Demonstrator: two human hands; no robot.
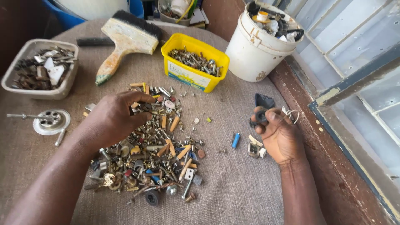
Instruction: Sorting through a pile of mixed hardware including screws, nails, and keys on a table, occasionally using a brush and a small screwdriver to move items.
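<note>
Head view: left hand (114,118) resting on heap (154,154) of screws, plugs, small metal bits at cloth centre, fingers curled together, tips pinching into heap's upper edge. Right hand (280,135) right of heap, raised off cloth, thumb and fingers pinching small black ring (261,116). Blue plug (236,140) between hands. Yellow tub (194,62), white bucket (260,39), brush (125,39) beyond.

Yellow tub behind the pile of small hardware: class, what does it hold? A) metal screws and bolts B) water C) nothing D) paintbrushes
A: the yellow tub is filled with grey metal screws and bolts, while the one paintbrush lies on the table beside it.
</note>
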